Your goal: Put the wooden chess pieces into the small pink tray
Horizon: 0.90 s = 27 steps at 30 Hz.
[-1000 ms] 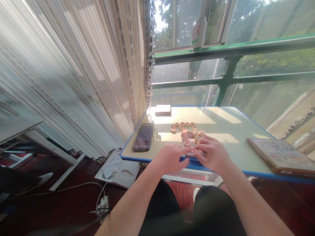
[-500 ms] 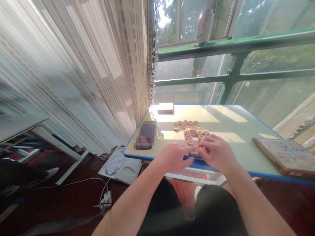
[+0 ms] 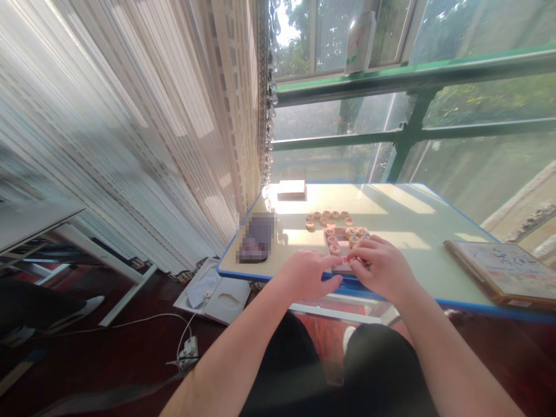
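A shallow wooden box [image 3: 344,268] at the table's near edge holds round wooden Chinese chess pieces [image 3: 334,248] with red characters, some stacked on its right side. My left hand [image 3: 309,272] lies along the box's near left corner, thumb apart, its index fingertip at a piece [image 3: 346,260] near the front. Over the front right part, my right hand [image 3: 382,263] is closed, thumb and bent fingers pinched around a chess piece mostly hidden by them. Behind the box, several more chess pieces [image 3: 326,214] lie on the table.
A dark, pixelated phone-like object [image 3: 257,238] lies on the table [image 3: 412,208] at left. A small stacked box [image 3: 291,190] sits at the back left, a framed board [image 3: 504,272] at the right. A can [image 3: 360,43] stands on the window rail; a curtain [image 3: 174,116] hangs at left.
My right hand's fingers have drawn together more tightly at the front of the box, uncovering more of the front piece. My left hand stays nearly in place. The view has shifted slightly.
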{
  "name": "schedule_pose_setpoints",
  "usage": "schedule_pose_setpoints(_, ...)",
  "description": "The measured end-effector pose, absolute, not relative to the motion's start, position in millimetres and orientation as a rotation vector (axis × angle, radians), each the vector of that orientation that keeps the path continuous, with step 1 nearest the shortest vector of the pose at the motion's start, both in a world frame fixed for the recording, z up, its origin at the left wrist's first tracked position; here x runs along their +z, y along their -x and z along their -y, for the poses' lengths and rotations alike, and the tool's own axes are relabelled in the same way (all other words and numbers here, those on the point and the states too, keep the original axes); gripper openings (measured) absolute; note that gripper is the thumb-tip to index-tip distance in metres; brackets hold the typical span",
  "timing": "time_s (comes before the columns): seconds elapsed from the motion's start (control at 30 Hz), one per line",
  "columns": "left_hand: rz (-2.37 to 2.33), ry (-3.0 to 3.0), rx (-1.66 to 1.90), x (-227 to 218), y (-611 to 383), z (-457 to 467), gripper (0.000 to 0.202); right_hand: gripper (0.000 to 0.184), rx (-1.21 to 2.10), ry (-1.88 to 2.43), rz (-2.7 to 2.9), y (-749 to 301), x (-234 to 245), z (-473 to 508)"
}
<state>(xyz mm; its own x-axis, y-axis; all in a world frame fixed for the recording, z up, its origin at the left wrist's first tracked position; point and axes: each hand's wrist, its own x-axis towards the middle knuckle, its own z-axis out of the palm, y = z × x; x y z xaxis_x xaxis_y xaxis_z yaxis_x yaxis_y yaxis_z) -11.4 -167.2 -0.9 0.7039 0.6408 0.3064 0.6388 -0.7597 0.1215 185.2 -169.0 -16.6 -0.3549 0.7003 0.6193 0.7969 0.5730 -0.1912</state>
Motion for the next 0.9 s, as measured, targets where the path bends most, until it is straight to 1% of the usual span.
schedule_pose_setpoints(0.17,-1.125,-2.87,0.556,0.0,12.2,168.1,0.028,0.019,-0.145,1.121,2.147,-186.2,-16.4,168.9)
schedule_pose_setpoints(0.43,-1.147,-2.856,0.562,-0.6,12.3,169.1,0.032,0.019,-0.146,1.152,2.132,-185.7,-16.2,168.8)
schedule_pose_setpoints(0.73,-1.116,-2.871,0.583,-3.2,13.0,168.2,0.032,0.019,-0.083,1.082,2.188,-188.3,-18.4,167.2)
schedule_pose_setpoints(0.9,-1.125,-2.848,0.595,-4.2,13.7,168.6,0.031,0.02,-0.102,1.081,2.184,-187.5,-16.6,168.5)
